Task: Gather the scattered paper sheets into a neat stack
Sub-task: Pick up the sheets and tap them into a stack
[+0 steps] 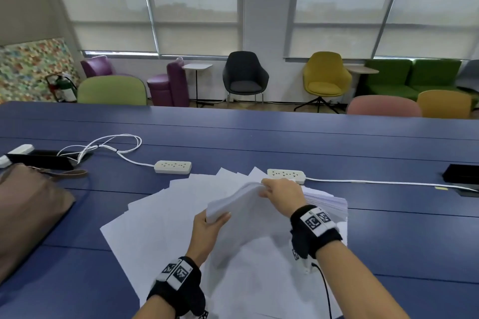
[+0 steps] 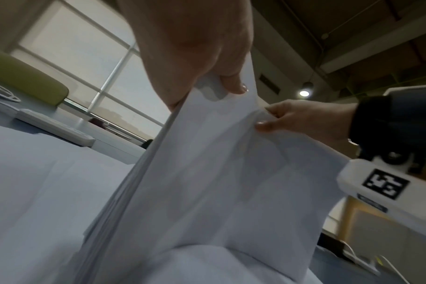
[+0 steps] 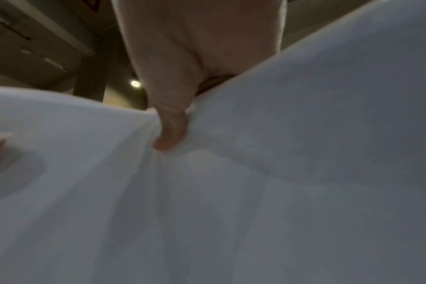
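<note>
A thick bundle of white paper sheets (image 1: pixel 241 204) is lifted off the blue table (image 1: pixel 388 228), bowed between both hands. My left hand (image 1: pixel 210 228) pinches its near left corner, thumb on top. My right hand (image 1: pixel 280 194) grips its far edge. In the left wrist view the bundle (image 2: pixel 207 173) stands on edge with my left hand (image 2: pixel 207 57) above it and my right hand (image 2: pixel 299 121) pinching from the right. The right wrist view shows my right hand's thumb (image 3: pixel 170 134) pressed into the paper (image 3: pixel 280 173). More loose sheets (image 1: pixel 160 215) lie fanned on the table beneath, and a layered pile (image 1: pixel 329 204) sits to the right.
Two white power strips (image 1: pixel 173 166) (image 1: pixel 286 175) with cables lie just beyond the sheets. A brown bag (image 1: pixel 28 210) sits at the left, a black object (image 1: pixel 461 173) at the right. Chairs stand along the table's far edge.
</note>
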Demonstrator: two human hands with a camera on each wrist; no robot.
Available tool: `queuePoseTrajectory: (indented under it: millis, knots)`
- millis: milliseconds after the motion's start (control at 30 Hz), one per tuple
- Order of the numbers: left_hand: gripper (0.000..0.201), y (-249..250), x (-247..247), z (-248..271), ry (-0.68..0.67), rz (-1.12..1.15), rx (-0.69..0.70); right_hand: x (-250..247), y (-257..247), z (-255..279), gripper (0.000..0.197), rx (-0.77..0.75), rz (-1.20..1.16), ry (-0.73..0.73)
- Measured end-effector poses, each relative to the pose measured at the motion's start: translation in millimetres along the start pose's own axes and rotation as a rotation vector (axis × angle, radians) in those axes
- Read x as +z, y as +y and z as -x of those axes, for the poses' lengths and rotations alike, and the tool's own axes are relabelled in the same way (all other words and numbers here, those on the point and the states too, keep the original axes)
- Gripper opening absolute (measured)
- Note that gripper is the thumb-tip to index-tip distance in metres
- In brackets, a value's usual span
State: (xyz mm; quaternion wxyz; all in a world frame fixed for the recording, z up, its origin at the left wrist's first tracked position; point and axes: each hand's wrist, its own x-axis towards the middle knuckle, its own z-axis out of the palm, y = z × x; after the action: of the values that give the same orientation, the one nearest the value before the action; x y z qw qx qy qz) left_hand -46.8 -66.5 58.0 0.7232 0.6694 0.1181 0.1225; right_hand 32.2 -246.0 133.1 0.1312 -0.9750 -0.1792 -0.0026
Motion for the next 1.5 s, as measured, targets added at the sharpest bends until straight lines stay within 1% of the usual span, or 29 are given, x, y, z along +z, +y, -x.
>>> queuePoseTrajectory:
  millis: [100, 167, 233, 267, 300, 333, 367, 433, 467, 500, 533, 600, 667, 700, 767, 900, 933, 1000, 1033, 1067, 1133, 1200, 1233, 1267, 1300, 1367, 1400, 1433, 1500]
  knots:
    - [0.007, 11, -21, -7, 0.001, -0.051, 0.009, -8, 13, 10, 0.016, -0.092, -0.136, 0.024]
    - [0.018, 22, -37, -11, -0.063, -0.120, 0.029, -17, 30, 18, 0.011, -0.114, -0.391, 0.074]
    - [0.019, 39, -45, -14, -0.106, -0.106, 0.032, -25, 48, 24, 0.018, -0.144, -0.704, 0.131]
    - [0.018, 49, -45, -16, -0.110, -0.081, 0.043, -28, 53, 26, 0.013, -0.137, -0.844, 0.151]
    - [0.021, 59, -43, -19, -0.096, -0.043, 0.072, -30, 56, 28, 0.015, -0.118, -0.949, 0.177]
    - [0.025, 68, -39, -22, -0.056, 0.014, 0.107, -30, 57, 30, 0.027, -0.103, -1.026, 0.207]
    - [0.029, 76, -34, -26, -0.010, 0.110, 0.137, -30, 57, 32, 0.031, -0.091, -1.075, 0.236]
    - [0.033, 91, -20, -32, 0.052, 0.372, 0.159, -25, 56, 36, 0.013, -0.057, -1.164, 0.310]
    - [0.036, 98, -12, -33, 0.066, 0.459, 0.174, -22, 56, 38, 0.011, -0.026, -1.209, 0.351]
    - [0.038, 104, -4, -32, 0.070, 0.481, 0.201, -17, 57, 39, 0.009, 0.004, -1.258, 0.376]
    - [0.037, 109, 6, -29, 0.059, 0.458, 0.232, -14, 56, 41, 0.008, 0.021, -1.314, 0.401]
    - [0.024, 115, 24, -17, 0.028, 0.352, 0.274, -8, 53, 44, 0.023, 0.046, -1.401, 0.453]
    - [0.026, 112, 36, -10, 0.021, 0.242, 0.311, -6, 48, 48, 0.011, 0.084, -1.476, 0.520]
    - [0.027, 108, 39, -7, 0.021, 0.194, 0.325, -3, 47, 49, 0.011, 0.100, -1.486, 0.550]
    - [0.024, 93, 42, -2, 0.022, 0.104, 0.313, 7, 46, 53, 0.012, 0.158, -1.450, 0.535]
    - [0.013, 33, 44, 3, 0.014, -0.085, 0.091, 45, 43, 62, 0.012, 0.316, -1.354, 0.326]
    - [0.013, 17, 45, 4, -0.009, -0.146, 0.051, 53, 44, 62, 0.012, 0.343, -1.310, 0.289]
    - [0.008, -9, 44, 4, -0.054, -0.258, -0.015, 63, 45, 58, 0.005, 0.397, -1.268, 0.280]
    - [0.009, -18, 42, 3, -0.066, -0.302, -0.022, 63, 46, 55, 0.004, 0.428, -1.261, 0.301]
    - [0.012, -22, 40, 2, -0.067, -0.330, -0.010, 62, 48, 54, 0.009, 0.443, -1.258, 0.327]
    - [0.013, -18, 33, 1, -0.049, -0.331, 0.040, 59, 53, 52, 0.014, 0.418, -1.222, 0.336]
    - [0.024, -20, 24, -1, -0.035, -0.266, 0.047, 62, 54, 54, 0.017, 0.437, -1.180, 0.278]
    - [0.029, -26, 17, -3, -0.024, -0.278, 0.005, 71, 55, 54, 0.020, 0.483, -1.143, 0.230]
    - [0.034, -35, 11, -5, -0.025, -0.334, -0.064, 84, 55, 56, 0.023, 0.547, -1.078, 0.170]
    - [0.040, -46, 5, -6, -0.054, -0.447, -0.166, 99, 55, 58, 0.027, 0.618, -0.942, 0.085]
    - [0.053, -71, -7, -6, -0.162, -0.788, -0.358, 132, 52, 65, 0.042, 0.712, -0.532, -0.143]
    - [0.058, -81, -13, -5, -0.199, -0.928, -0.402, 143, 50, 69, 0.052, 0.732, -0.376, -0.222]
    - [0.060, -86, -16, -5, -0.200, -0.989, -0.409, 149, 48, 73, 0.060, 0.742, -0.299, -0.241]
    - [0.063, -86, -22, -9, -0.164, -0.894, -0.416, 153, 45, 74, 0.068, 0.761, -0.333, -0.188]
